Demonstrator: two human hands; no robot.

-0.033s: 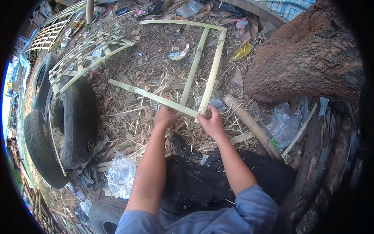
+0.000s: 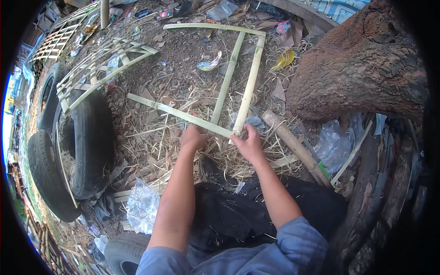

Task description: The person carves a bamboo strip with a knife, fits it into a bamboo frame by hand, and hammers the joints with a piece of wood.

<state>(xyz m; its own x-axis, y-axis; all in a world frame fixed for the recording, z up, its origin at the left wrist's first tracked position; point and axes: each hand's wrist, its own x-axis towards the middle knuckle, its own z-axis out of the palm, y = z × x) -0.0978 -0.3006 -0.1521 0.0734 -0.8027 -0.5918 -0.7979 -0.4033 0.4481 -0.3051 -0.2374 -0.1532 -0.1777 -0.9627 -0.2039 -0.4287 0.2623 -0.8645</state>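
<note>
A partial frame of flat pale bamboo strips stands over the ground before me. Its near strip (image 2: 172, 110) runs from the left to a corner by my right hand. There it meets a long side strip (image 2: 251, 85); a greener inner strip (image 2: 228, 80) lies alongside, and a slightly bowed far strip (image 2: 206, 26) crosses the other end. My left hand (image 2: 194, 136) is closed on the near strip, close to the inner strip's lower end, its fingers partly hidden. Thumb and fingers of my right hand (image 2: 249, 141) pinch the corner where near and side strips overlap.
A finished-looking bamboo lattice (image 2: 94, 73) leans on old tires (image 2: 94, 142) at left. A thick tree trunk (image 2: 362, 68) rises at right, near a bamboo pole (image 2: 298, 149). Shavings (image 2: 156, 128) and plastic bags (image 2: 143, 204) litter the ground.
</note>
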